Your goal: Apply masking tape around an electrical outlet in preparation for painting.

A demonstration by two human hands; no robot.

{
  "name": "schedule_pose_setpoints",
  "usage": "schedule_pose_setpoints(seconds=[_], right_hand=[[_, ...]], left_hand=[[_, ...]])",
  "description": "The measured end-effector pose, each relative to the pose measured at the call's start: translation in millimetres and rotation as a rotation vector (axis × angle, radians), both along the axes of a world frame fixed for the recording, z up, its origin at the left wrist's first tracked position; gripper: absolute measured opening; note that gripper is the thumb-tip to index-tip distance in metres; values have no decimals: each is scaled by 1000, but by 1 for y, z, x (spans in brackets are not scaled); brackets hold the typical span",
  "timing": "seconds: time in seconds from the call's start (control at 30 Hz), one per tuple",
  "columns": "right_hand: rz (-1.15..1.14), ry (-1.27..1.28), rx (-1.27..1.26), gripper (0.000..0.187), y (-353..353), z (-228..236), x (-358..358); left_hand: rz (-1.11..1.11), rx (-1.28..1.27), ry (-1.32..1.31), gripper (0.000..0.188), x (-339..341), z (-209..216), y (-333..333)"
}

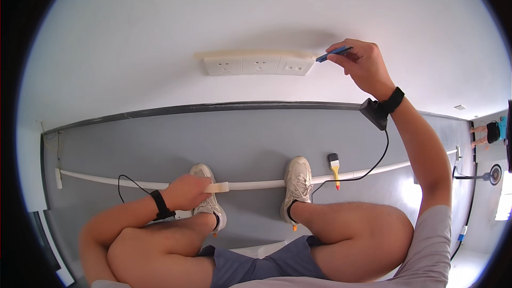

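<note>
My right hand (362, 64) is raised at the wall, its fingers pinching a slim blue utility knife (336, 53). The knife's tip is at the right end of a white socket panel (260, 65), which has several units in a row. Cream masking tape (234, 53) runs along the panel's upper edge. Low down, near my left shoe, my left hand (186, 191) is closed around a cream roll of masking tape (218, 187), seen edge-on. Most of the roll is hidden by the fingers.
A long white pipe (256, 185) lies across the grey floor (245, 138) by my shoes (298, 181). Right of them is a paintbrush (334, 168) with a yellow handle. A black cable (381, 154) hangs from my right wrist. Another person (493, 132) is at the far right.
</note>
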State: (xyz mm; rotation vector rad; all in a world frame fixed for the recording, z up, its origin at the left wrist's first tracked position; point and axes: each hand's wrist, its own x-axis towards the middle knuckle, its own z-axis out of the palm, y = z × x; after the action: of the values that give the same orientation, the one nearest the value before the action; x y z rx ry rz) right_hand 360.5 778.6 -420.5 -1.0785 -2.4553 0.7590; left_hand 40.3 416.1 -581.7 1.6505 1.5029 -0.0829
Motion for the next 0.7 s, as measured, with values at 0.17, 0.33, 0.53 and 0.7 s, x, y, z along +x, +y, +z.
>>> schedule_pose_setpoints(seconds=[0.17,0.33,0.53,0.7], right_hand=[[117,145,55,10,9,-20,-10],[59,92,-13,10,9,-15,-18],[77,107,-9,10,12,-19,-10],[118,73,197,10,4,-17,5]], left_hand=[[-56,24,21,20,3,4,5],[-196,150,56,17,-6,-12,-13],[-238,168,54,17,-1,-14,-11],[-259,176,60,18,-3,-14,-11]])
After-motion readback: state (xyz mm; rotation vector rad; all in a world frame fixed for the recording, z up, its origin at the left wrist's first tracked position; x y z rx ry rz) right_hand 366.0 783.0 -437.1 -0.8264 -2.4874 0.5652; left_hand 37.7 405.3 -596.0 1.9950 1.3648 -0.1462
